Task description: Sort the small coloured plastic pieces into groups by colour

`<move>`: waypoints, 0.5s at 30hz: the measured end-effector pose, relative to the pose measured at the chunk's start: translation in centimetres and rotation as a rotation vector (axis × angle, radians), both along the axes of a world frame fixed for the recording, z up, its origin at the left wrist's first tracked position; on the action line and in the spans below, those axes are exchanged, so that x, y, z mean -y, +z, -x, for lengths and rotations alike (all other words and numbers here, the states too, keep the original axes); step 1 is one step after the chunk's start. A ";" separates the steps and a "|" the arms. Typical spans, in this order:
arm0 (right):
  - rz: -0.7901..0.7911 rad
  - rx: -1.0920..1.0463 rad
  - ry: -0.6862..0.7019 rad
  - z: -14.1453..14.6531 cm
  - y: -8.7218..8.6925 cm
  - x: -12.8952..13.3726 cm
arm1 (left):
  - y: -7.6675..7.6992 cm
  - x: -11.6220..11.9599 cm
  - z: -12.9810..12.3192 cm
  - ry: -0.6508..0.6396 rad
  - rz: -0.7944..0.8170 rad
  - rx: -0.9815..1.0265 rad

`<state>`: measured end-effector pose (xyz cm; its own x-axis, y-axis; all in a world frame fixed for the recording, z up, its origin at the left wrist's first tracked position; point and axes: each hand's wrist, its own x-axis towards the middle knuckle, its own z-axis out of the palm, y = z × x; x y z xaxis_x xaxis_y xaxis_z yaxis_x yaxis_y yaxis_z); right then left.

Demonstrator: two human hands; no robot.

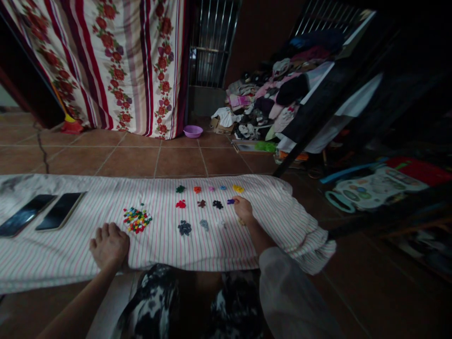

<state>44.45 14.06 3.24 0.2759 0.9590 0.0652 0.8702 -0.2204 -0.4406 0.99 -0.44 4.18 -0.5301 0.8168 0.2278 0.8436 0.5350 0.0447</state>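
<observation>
My right hand [244,208] is at the small dark blue pile [230,201], its fingertips pinched; whatever is between them is too small to make out. My left hand [110,244] rests on the striped cloth with curled fingers, just below a mixed pile of colourful small pieces [137,220]. Sorted little piles lie in rows: green [180,189], orange [197,189], pink [211,189], light blue [223,187] and yellow [238,188] at the back; red [181,204], brown [201,203] and black [218,204] in the middle; dark grey [184,228], light grey [204,225], white [221,224] and tan [241,221] nearest me.
Two phones [26,214] [61,211] lie at the left of the striped cloth [162,249]. Beyond are a floral curtain [116,66], a purple basin [192,131] and heaped clothes [268,94]. A dark post [310,136] slants at the right.
</observation>
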 end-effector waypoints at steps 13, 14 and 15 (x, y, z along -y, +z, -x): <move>-0.016 -0.034 0.004 -0.3 -0.6 0.2 | -0.3 -0.1 0.2 0.008 0.006 0.020; -0.013 -0.032 -0.001 -0.3 -0.6 0.3 | -0.4 -0.1 0.2 0.011 0.006 0.026; -0.014 -0.026 -0.008 -0.3 -0.7 0.3 | -0.5 -0.1 0.2 0.013 0.005 0.033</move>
